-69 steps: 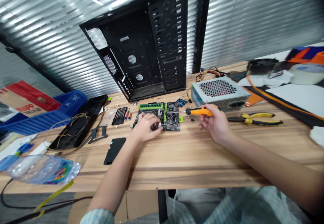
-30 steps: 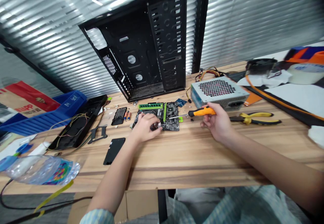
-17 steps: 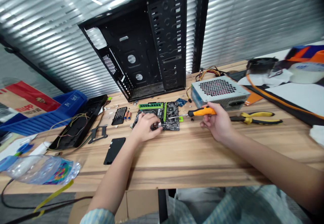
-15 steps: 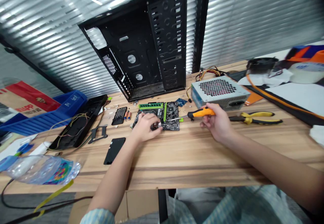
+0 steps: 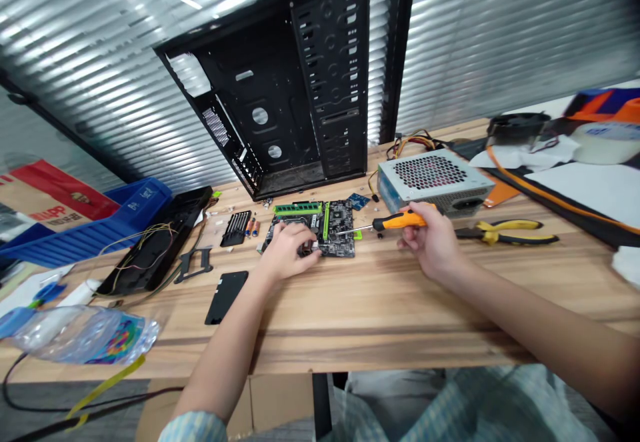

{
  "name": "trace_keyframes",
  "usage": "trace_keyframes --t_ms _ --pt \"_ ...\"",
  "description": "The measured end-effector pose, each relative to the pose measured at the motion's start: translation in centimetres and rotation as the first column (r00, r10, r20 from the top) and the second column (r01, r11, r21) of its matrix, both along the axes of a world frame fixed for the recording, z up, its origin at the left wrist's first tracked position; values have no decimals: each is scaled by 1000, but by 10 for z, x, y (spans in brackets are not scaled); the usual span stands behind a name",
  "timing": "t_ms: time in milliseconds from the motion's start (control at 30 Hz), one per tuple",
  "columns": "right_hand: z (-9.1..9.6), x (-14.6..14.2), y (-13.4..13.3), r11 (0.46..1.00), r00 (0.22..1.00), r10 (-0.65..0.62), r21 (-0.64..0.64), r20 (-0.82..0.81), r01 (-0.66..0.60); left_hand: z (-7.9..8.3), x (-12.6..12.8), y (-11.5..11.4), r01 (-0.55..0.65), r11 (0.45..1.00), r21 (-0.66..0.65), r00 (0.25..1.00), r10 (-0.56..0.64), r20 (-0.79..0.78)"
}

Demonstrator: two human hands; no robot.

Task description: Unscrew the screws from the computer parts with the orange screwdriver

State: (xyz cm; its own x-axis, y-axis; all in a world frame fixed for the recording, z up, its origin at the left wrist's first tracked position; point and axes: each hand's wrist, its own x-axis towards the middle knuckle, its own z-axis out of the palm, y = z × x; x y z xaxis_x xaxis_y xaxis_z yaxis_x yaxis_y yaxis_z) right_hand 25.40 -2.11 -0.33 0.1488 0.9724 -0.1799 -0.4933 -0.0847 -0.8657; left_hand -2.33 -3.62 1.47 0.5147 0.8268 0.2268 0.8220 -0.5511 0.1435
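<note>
A dark motherboard [image 5: 343, 247] with bright green memory slots lies flat on the wooden table. My left hand [image 5: 290, 250] is closed over its left front part, fingers curled down and thumb at the near edge. What sits under the palm is hidden. My right hand [image 5: 431, 242] grips a screwdriver [image 5: 400, 221] by its orange and black handle. The shaft points left, nearly level, its tip over or touching the right half of the board; I cannot tell which. A green memory stick [image 5: 299, 209] stands at the board's back.
Behind the board stands an open black computer case [image 5: 273, 95]. A grey power supply [image 5: 433, 174] and yellow-black pliers [image 5: 507, 232] are at right. To the left lie a bit set [image 5: 236, 227], batteries [image 5: 253, 227], a black flat drive [image 5: 227, 297], a bracket [image 5: 195, 264] and a plastic bottle [image 5: 85, 335].
My right hand and the screwdriver have shifted very slightly to the right. The left hand and the motherboard stay in place.
</note>
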Motion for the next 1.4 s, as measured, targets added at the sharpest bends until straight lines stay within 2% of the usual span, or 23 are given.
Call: trace_keyframes --t_ms 300,567,767,900,1200,1400 --pt "2 -3 -1 999 999 18 -30 -40 -19 1 1 0 -2 1000 0 1000 2 -4" --pt "-1 -3 -1 999 999 46 -28 12 -46 0 0 0 -6 1000 3 1000 6 -3" --pt "1 -1 0 1000 1000 17 -19 -20 -18 1 1 0 -5 1000 2 1000 5 -3" --pt "1 0 1 999 1000 1 -35 17 -1 1 0 0 -9 1000 1 1000 9 4" --pt "1 -3 -1 997 999 39 -67 20 -37 -1 -1 1 -3 1000 0 1000 3 -2" --pt "1 1 1 999 1000 18 -38 -22 -19 0 0 0 -13 1000 -2 1000 13 -11"
